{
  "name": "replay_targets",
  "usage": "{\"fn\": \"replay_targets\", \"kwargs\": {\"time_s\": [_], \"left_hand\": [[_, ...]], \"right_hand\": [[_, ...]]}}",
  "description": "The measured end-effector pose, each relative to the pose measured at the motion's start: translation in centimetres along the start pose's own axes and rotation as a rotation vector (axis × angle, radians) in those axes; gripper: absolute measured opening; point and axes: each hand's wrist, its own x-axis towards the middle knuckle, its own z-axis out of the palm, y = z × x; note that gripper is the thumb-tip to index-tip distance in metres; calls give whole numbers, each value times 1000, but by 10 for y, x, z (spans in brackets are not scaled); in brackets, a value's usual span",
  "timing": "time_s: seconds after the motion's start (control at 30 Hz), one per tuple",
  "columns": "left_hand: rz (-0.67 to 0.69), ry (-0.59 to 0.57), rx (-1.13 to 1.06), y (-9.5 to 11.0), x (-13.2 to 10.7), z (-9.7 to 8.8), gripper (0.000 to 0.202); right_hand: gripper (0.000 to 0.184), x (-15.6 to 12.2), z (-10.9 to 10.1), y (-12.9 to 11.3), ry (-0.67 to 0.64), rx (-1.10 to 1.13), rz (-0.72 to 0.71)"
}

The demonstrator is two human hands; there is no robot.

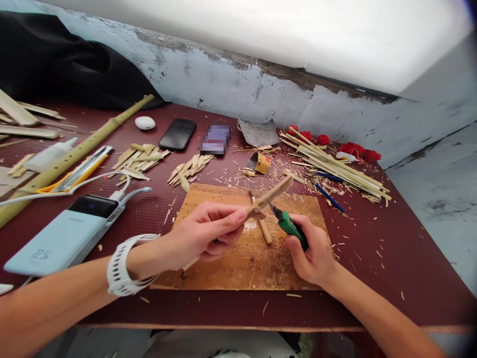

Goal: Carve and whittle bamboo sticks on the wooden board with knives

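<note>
Red flowers [352, 148], pale strips [337, 165] and shavings [278, 172] lie beyond the green knife [293, 229].

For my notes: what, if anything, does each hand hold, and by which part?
Left hand: strip, short of its far end. Right hand: knife, by its handle.

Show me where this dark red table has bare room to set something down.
Mostly bare, bar stray slivers: the table right of the wooden board, outside the right hand; also a smaller gap between the power bank and the board's left edge.
Crowded: behind the board, with shavings, bamboo strips and the black phone.
</note>
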Motion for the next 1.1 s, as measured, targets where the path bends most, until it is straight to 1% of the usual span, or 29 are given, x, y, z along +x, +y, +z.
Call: {"fn": "replay_targets", "kwargs": {"time_s": [0.37, 0.57, 0.8, 0.93, 1.1], "left_hand": [[76, -3, 108, 2, -1, 3, 44], [215, 58, 262, -4, 2, 0, 37], [180, 35, 230, -5, 1, 0, 47], [180, 45, 228, -5, 0, 1, 47], [191, 30, 206, -6, 1, 1, 45]], "right_hand": [[27, 0, -1, -2, 29, -11, -37], [28, 0, -1, -2, 59, -27, -43], [24, 1, -2, -2, 29, 1, -71], [24, 2, -1, -2, 22, 10, -73], [24, 2, -1, -2, 20, 15, -85]]}}
